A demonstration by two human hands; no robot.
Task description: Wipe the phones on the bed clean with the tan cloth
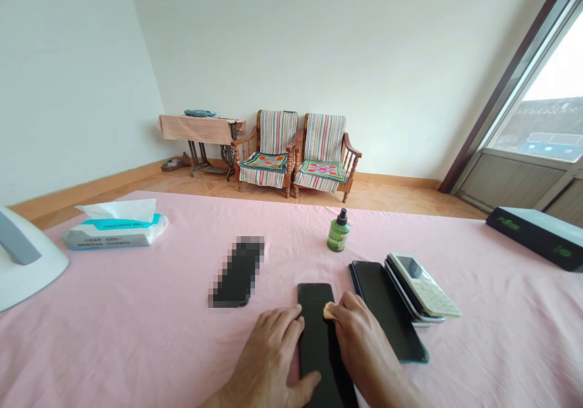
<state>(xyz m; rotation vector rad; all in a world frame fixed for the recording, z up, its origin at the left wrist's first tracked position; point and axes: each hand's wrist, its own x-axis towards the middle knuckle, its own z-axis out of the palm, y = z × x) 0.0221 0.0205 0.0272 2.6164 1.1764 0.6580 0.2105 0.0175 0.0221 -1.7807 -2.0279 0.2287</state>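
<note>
A black phone (pixel 315 341) lies screen up on the pink cloth (pixel 159 335), its long side pointing away from me. My left hand (pixel 273 356) rests along its left edge, fingertips on the rim and thumb over the lower screen, fingers apart. My right hand (pixel 364 344) is closed on a small pale yellow cloth (pixel 328 311), which touches the upper right part of the screen. Something dark hangs below that hand over the phone's right side; I cannot make out what it is.
Right of my hands lie a dark phone (pixel 389 311) and a stack of phones (pixel 426 283). Ahead stands a green bottle (pixel 337 233). A blurred dark phone (pixel 239 274), a tissue pack (pixel 116 231) and a white object (pixel 27 262) are leftward; a black box (pixel 532 238) is far right.
</note>
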